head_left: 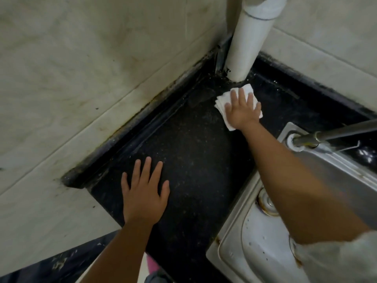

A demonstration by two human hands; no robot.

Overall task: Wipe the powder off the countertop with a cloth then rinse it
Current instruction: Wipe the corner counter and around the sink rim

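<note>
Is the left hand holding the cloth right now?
No, the left hand rests flat on the bare countertop, while the right hand presses the cloth.

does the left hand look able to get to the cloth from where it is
Probably yes. The left hand lies flat on the black countertop, with bare counter between it and the white cloth. But the right hand is pressed flat over most of the cloth.

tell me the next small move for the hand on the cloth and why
Probably drag the cloth toward the person under the flat right hand. It sits by the white pipe in the far corner, and pale specks still dot the dark countertop nearer the left hand.
</note>
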